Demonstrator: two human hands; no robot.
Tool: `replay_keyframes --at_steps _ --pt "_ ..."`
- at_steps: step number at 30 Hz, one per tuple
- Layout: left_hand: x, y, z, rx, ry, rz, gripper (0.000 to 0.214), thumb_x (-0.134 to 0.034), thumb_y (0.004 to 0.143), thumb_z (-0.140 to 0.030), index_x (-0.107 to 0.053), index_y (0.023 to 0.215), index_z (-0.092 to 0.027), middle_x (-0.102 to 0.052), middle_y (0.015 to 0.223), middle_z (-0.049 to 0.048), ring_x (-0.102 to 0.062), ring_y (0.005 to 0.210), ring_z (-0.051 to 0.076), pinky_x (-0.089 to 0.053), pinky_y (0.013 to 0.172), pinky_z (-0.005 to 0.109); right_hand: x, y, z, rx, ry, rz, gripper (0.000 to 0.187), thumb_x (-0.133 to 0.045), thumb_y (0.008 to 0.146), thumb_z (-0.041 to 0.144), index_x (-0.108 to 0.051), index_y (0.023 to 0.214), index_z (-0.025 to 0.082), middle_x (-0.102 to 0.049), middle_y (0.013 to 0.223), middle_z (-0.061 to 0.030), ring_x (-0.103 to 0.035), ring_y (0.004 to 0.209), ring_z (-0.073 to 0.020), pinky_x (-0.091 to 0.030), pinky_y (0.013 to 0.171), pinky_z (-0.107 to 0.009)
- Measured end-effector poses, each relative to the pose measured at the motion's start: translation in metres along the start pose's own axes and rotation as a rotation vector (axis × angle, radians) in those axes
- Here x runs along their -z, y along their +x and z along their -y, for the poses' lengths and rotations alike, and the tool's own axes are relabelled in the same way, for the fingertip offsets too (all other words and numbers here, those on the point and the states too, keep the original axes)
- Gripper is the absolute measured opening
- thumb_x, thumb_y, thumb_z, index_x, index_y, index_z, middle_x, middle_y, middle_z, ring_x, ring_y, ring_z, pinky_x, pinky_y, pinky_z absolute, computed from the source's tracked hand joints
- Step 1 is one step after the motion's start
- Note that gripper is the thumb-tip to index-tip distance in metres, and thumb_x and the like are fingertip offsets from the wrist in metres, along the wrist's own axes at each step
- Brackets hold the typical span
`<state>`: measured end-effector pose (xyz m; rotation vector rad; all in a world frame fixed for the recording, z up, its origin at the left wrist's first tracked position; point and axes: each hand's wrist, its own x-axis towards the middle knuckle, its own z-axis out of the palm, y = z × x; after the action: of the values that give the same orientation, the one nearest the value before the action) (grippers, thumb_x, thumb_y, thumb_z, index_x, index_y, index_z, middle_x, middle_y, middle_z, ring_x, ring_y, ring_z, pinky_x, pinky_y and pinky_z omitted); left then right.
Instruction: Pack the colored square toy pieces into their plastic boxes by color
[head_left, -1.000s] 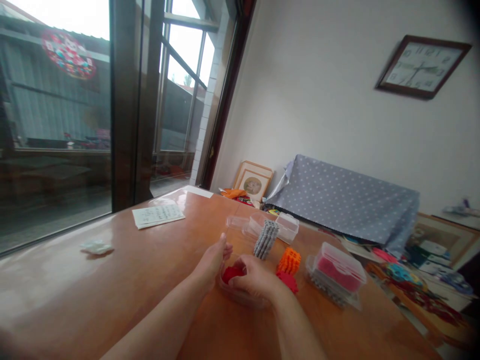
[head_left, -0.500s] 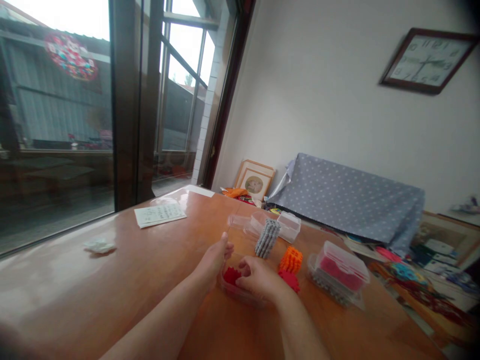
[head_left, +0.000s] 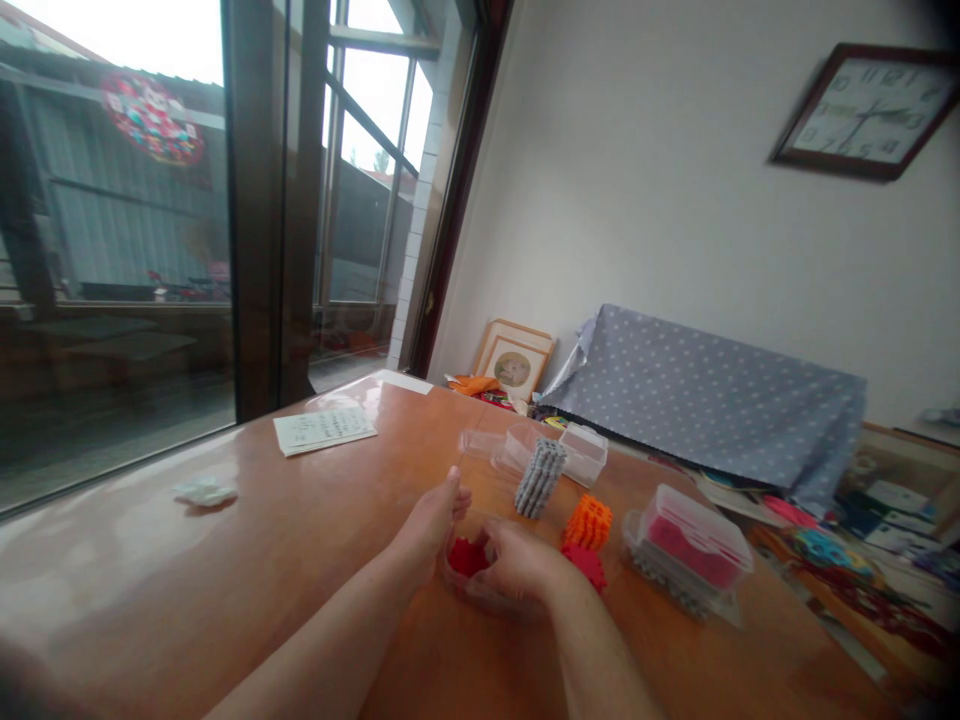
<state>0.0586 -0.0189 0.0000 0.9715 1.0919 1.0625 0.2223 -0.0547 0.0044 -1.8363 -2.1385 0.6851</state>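
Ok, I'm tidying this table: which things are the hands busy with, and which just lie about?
In hand: red pieces, clear tray, between left hand and right hand.
Lying about: grey stack, orange block, lidded box, paper sheet, crumpled tissue.

Home living room, not a workshop. Brown-framed square wall clock (head_left: 868,108), framed pictures (head_left: 514,362) leaning on the wall, grey polka-dot cloth (head_left: 705,400) over furniture. Glossy wooden surface (head_left: 300,540) beside a large dark-framed glass window (head_left: 255,200).
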Motion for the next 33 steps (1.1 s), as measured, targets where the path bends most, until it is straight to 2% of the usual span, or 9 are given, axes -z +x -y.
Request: replay_keyframes --at_steps 4,7,13,18,26,33 --pt "-0.001 -0.001 0.0 -0.011 -0.007 -0.003 0.08 -0.055 0.078 -0.083 -0.071 0.107 -0.01 -0.072 0.122 0.0248 -0.067 0.116 0.035 -0.048 0.102 0.044 -0.003 0.008 -0.007 0.008 0.022 -0.035 0.03 -0.084 0.061 0.028 -0.07 0.087 0.024 -0.069 0.075 0.0014 -0.058 0.067 -0.0159 -0.032 0.059 -0.025" --pt "-0.001 -0.002 0.0 -0.011 -0.005 -0.002 0.082 -0.055 0.077 -0.084 -0.071 0.106 -0.009 -0.072 0.122 0.0252 -0.067 0.116 0.036 -0.048 0.101 0.044 -0.005 0.013 -0.013 0.008 0.062 -0.037 0.025 -0.079 0.065 0.021 -0.069 0.088 0.023 -0.068 0.076 0.002 -0.058 0.068 -0.0148 -0.032 0.06 -0.024" --pt "-0.001 0.002 0.003 -0.019 -0.022 -0.009 0.077 -0.057 0.077 -0.083 -0.072 0.103 -0.012 -0.073 0.119 0.0235 -0.068 0.114 0.034 -0.05 0.099 0.043 -0.007 0.015 -0.018 0.009 0.158 -0.041 0.005 -0.064 0.082 0.022 -0.067 0.086 0.02 -0.068 0.074 0.0015 -0.058 0.065 -0.013 -0.033 0.057 -0.022" --pt "-0.001 0.003 0.006 -0.015 -0.047 -0.002 0.076 -0.059 0.078 -0.082 -0.072 0.104 -0.012 -0.073 0.119 0.0233 -0.068 0.113 0.034 -0.051 0.099 0.042 -0.005 0.014 -0.014 -0.016 0.225 -0.059 0.015 -0.05 0.093 0.022 -0.065 0.094 0.019 -0.065 0.065 0.003 -0.06 0.06 -0.0126 -0.038 0.057 -0.021" --pt "0.0 0.001 0.003 -0.003 -0.016 -0.01 0.075 -0.059 0.078 -0.081 -0.072 0.106 -0.012 -0.074 0.118 0.0226 -0.068 0.113 0.033 -0.049 0.102 0.043 -0.008 0.009 -0.006 -0.06 0.105 -0.221 0.011 -0.062 0.087 0.022 -0.07 0.095 0.023 -0.074 0.094 -0.0029 -0.066 0.088 -0.0189 -0.042 0.073 -0.025" --pt "0.0 0.001 0.003 -0.01 0.006 -0.003 0.078 -0.056 0.079 -0.082 -0.071 0.107 -0.011 -0.072 0.121 0.0235 -0.068 0.114 0.034 -0.049 0.102 0.044 -0.007 0.003 -0.005 -0.079 -0.005 -0.21 0.009 -0.065 0.085 0.025 -0.071 0.092 0.023 -0.076 0.094 -0.0047 -0.066 0.09 -0.0211 -0.04 0.074 -0.027"
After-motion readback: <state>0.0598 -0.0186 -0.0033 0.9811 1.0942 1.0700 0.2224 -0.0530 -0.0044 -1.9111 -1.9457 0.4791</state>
